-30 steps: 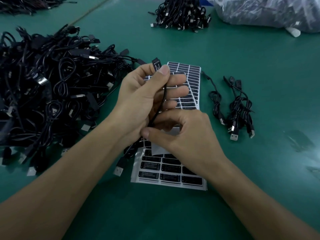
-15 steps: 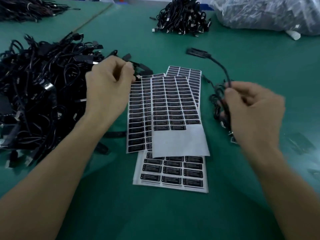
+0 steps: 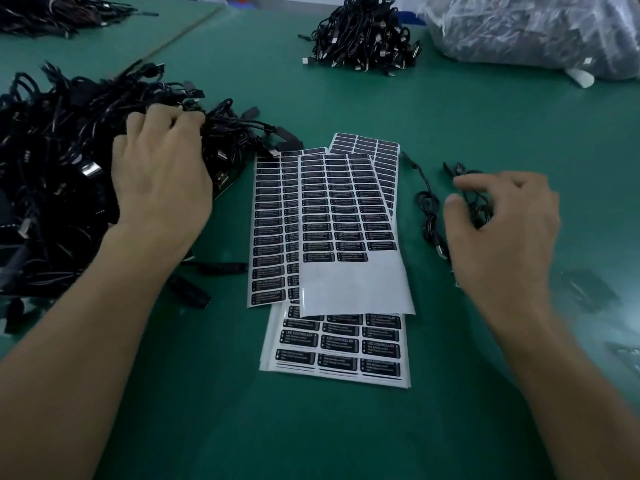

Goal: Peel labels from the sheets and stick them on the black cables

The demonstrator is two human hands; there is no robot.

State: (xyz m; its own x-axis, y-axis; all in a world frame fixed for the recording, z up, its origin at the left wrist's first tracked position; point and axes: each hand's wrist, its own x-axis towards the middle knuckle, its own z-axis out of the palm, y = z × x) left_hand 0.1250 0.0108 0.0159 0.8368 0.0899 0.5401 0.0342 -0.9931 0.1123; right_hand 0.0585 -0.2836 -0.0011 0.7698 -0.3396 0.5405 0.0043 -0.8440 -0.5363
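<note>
L hand (image 3: 162,181) on cable pile (image 3: 52,150), label sheets (image 3: 346,220) mid, R hand (image 3: 502,230) over loose cables (image 3: 427,209)

left hand (image 3: 162,174) moved onto cable pile (image 3: 52,150), right hand (image 3: 502,233) lowered, opened over cable bunch (image 3: 428,209)

A green counter (image 3: 346,91) carries a large heap of black cables (image 3: 55,161) along its left side, the tangle spilling up to the edge of several overlapping label sheets (image 3: 346,202) spread at the centre. The uppermost sheet shows a bare white strip at its near end. Just right of the sheets lies a small bunch of cables (image 3: 427,209). At the far side sit a second pile (image 3: 363,36), a clear plastic bag (image 3: 536,29) of dark goods at the right corner, and a third pile (image 3: 52,12) far left, beyond a seam (image 3: 187,32).
</note>
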